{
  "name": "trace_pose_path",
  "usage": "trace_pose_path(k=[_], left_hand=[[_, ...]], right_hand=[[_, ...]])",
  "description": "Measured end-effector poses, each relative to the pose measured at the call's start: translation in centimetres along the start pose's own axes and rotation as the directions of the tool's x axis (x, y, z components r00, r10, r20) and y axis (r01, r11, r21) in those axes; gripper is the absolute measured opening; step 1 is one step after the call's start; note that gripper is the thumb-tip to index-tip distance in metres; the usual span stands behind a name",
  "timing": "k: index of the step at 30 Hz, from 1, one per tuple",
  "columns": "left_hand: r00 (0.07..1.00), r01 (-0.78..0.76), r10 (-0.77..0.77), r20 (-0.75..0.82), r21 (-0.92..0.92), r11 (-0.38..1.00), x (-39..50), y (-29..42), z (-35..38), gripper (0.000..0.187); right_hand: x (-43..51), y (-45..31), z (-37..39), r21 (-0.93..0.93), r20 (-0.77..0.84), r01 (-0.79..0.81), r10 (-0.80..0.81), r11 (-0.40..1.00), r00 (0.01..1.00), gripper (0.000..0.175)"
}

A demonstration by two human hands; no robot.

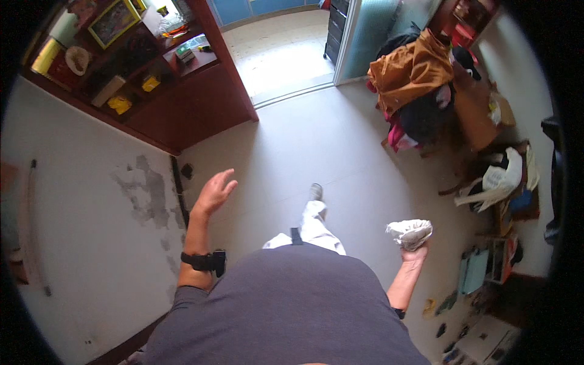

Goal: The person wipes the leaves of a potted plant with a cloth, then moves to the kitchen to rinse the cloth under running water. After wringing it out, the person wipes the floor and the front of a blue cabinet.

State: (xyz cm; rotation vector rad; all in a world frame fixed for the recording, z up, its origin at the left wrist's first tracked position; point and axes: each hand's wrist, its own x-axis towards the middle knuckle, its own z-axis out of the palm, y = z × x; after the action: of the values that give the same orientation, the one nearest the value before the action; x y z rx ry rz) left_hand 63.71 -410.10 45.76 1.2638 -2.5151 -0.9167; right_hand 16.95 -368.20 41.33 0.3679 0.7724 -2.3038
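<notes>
Out to my right side, my right hand (416, 253) holds up a crumpled white bundle (410, 233), its underside greyish; whether it is cloth or a plastic bag I cannot tell. The bundle rests on the palm and hides most of the fingers. My left hand (216, 193) is in the air to the left, fingers apart, with nothing in it. A black strap with a small device (205, 261) circles my left forearm. One grey shoe (315, 191) is forward on the pale floor (292, 150).
A dark red wooden shelf unit (200, 109) stands at the front left, beside an open doorway with a floor track (296, 95). At right, an orange-brown garment (410, 68) lies on a heap of clothes. White plastic bags (497, 178), a light-blue folder-like item (472, 271) and shoes (440, 330) line the right wall.
</notes>
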Motion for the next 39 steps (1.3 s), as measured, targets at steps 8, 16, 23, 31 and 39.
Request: trace_pose_path(k=[8,16,23,31,39], left_hand=[[0.823,0.466,-0.502,0.266,0.190,0.864,4.6,-2.9,-2.1,0.058],[0.653,0.721,-0.701,0.287,0.050,0.691,14.2,-7.1,-0.9,0.058],[0.723,0.602,-0.602,0.339,0.117,0.790,37.1,-6.5,-4.8,0.056],[0.901,0.321,-0.287,0.324,-0.055,0.945,67.9,-4.5,-12.9,0.049],[0.723,0.611,-0.589,0.362,0.063,0.789,82.1,-6.5,-16.6,0.053]], right_hand=[[18.7,3.3,15.8,-0.201,0.153,-0.114,0.146,0.973,0.977,0.045],[38.2,12.7,42.6,-0.325,0.370,-0.361,0.469,0.874,0.802,0.053],[50.4,17.8,51.8,-0.257,0.123,-0.416,0.457,0.872,0.881,0.050],[66.6,18.7,60.8,-0.194,0.073,-0.348,0.367,0.917,0.927,0.047],[89.2,28.8,77.5,-0.401,0.060,-0.391,0.450,0.828,0.891,0.049]])
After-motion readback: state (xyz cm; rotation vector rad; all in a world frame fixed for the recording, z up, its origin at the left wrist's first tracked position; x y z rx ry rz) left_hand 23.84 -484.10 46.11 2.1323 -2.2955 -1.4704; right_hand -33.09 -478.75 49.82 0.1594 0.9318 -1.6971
